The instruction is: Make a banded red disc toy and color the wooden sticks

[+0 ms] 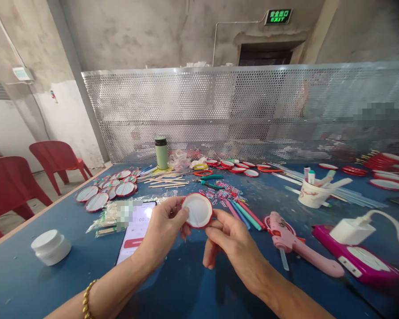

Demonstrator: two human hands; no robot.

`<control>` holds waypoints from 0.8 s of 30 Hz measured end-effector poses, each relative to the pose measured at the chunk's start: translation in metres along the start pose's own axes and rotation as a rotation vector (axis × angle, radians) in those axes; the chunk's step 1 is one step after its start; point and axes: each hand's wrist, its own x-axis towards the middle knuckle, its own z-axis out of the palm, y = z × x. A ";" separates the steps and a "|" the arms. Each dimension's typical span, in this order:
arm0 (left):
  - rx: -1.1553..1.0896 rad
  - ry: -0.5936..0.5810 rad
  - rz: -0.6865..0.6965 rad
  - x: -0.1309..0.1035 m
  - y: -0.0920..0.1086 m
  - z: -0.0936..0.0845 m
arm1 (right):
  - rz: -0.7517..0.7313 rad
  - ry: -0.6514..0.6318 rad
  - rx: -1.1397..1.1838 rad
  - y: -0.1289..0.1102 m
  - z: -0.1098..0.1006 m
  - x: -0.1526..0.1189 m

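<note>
1. head view: the round disc point(198, 212) is raised just above the blue table point(186, 283), between both hands and in front of the wearer.
2. the left hand point(164, 223) is closed on its left edge – thumb flat on the pale face, fingers behind – probably to steady it without hiding much of the middle.
3. the right hand point(231, 232) has thumb and forefinger nearly together at the lower right rim, seemingly pinching it; the other fingers curl loosely below.
4. gripping opposite sides likely keeps the disc steady, with its face tilted up towards the wearer.
5. the pink glue gun point(291, 243) lies to the right and the pile of discs point(108, 190) to the left, perhaps so both are within reach and the middle is free for handling.
6. the disc looks flat and shallow – whitish centre, creamier ring, thin red rim. its back is hidden.
</note>
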 end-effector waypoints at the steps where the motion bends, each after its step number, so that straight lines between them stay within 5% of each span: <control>1: 0.003 0.001 -0.001 0.000 0.001 0.000 | -0.001 0.002 0.013 0.000 0.000 0.000; 12: 0.012 -0.049 0.001 -0.001 0.001 0.001 | -0.005 0.051 0.183 0.004 -0.011 0.004; 19: 0.023 -0.238 -0.107 -0.004 -0.004 0.003 | -0.087 0.084 -0.233 0.012 -0.015 0.004; 24: 0.040 -0.282 -0.069 -0.006 0.003 0.002 | -0.063 0.068 -0.240 0.020 -0.016 0.005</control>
